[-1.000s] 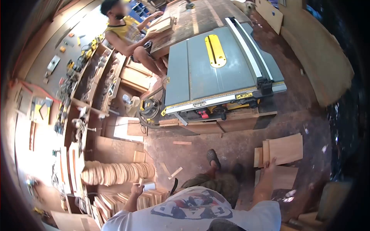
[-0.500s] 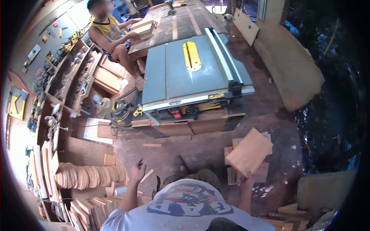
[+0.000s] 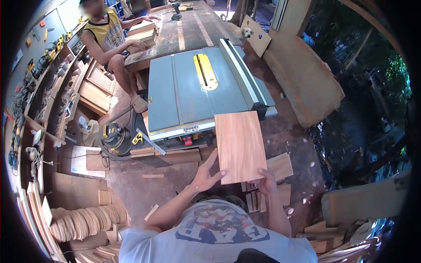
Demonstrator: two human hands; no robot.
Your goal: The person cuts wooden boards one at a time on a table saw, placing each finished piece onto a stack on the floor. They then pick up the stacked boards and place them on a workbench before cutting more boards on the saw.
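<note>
A flat rectangular wooden board is held up in front of me, its far end overlapping the front edge of the table saw. My right hand grips its lower right corner, thumb on the top face and fingers underneath. At the lower left corner, my left hand has its thumb on the board and its fingers stretched along the left edge, partly behind it. More boards lie stacked on the floor below, partly hidden by the held board and my right hand.
A person sits at the workbench, hands by some stacked wood. A drill stands on the bench. Shelves of tools line the left side. A dog is at the back right. Round wooden pieces lie at lower left.
My right hand has lifted the board from the floor stack and brought it left and up before the saw. My left hand has moved right to the board's edge. The view has shifted.
</note>
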